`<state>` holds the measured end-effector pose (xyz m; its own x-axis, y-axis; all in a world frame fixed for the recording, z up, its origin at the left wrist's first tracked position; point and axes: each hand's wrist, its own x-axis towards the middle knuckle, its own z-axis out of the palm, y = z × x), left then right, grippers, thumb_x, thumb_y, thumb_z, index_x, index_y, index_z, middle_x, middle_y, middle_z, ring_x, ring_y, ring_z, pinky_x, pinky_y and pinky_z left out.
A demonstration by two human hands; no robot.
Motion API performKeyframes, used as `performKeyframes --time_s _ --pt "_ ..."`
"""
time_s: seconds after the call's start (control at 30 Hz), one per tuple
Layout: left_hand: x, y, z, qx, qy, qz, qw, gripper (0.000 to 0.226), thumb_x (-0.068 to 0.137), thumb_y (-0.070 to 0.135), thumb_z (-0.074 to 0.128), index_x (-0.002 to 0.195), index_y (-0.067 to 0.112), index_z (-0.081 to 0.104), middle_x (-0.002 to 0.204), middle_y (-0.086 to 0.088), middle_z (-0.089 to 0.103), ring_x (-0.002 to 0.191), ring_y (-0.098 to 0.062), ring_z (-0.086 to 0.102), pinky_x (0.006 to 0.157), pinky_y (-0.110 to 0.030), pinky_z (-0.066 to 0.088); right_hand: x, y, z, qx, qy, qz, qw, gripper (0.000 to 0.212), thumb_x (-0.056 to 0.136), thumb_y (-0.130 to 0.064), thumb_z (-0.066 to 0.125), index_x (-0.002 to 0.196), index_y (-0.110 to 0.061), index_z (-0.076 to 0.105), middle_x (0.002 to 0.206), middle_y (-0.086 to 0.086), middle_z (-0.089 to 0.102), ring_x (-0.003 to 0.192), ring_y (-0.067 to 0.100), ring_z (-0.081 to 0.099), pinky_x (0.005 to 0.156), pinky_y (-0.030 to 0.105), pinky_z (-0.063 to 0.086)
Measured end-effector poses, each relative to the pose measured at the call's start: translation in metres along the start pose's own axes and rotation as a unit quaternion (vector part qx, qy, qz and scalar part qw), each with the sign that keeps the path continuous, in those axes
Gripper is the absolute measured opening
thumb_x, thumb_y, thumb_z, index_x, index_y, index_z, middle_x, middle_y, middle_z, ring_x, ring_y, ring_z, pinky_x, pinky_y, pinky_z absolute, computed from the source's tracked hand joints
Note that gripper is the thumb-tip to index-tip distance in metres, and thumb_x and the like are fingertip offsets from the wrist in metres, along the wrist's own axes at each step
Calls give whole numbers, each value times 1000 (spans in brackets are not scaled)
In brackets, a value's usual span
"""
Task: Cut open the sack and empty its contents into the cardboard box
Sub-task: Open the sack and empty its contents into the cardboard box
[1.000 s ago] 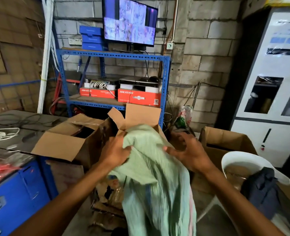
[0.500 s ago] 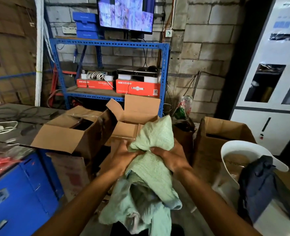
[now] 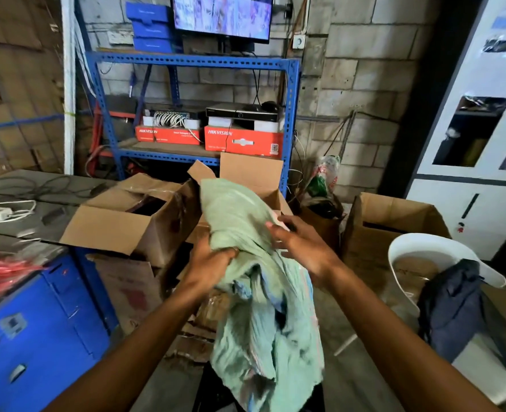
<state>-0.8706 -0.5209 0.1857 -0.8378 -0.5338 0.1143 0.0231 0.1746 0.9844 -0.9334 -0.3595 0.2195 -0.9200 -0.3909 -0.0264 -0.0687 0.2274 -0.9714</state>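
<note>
A limp pale green woven sack [image 3: 254, 263] hangs in front of me, its upper end raised over an open cardboard box [image 3: 251, 173] with upright flaps. My left hand [image 3: 208, 264] grips a bunch of the sack's fabric at its left side. On the sack's right side rests my right hand [image 3: 300, 248], fingers curled against the cloth. The sack's lower part dangles crumpled down to the floor. What lies inside the box is hidden behind the sack.
Another open cardboard box [image 3: 127, 224] stands left, a third one [image 3: 394, 221] right. A blue metal rack [image 3: 192, 63] with red boxes lines the block wall. Blue cabinet [image 3: 38, 331] at left; white chair [image 3: 442, 257] with dark cloth at right.
The sack's top end has been lifted higher and further over the box. My right hand has shifted up the sack's right side, and the lower cloth hangs longer.
</note>
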Motion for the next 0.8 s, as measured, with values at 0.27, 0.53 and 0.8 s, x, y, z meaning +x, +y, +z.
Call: performKeyframes --time_s 0.27,0.53,0.8 --pt "-14 -1 -10 -278 -131 -251 918 43 102 18 27 138 -1 39 100 -13 73 56 -14 68 44 -21 53 -7 34 -12 231 -95 145 957 84 65 -71 66 137 -34 43 127 2 63 112 22 63 97 45 49" --pt "-4 13 -7 -13 -92 -79 992 31 85 8 64 114 17 57 92 3 64 81 -8 61 64 -20 50 2 27 -17 61 135 -57 987 61 67 -24 83 121 -18 56 108 -2 69 97 15 66 88 34 56" --pt "-4 18 12 -162 -88 -59 981 67 66 46 81 126 25 57 114 5 71 101 -14 69 92 -42 54 -13 9 20 -169 -73 -164 969 88 66 -32 82 136 -28 30 132 -6 55 121 8 52 102 29 45"
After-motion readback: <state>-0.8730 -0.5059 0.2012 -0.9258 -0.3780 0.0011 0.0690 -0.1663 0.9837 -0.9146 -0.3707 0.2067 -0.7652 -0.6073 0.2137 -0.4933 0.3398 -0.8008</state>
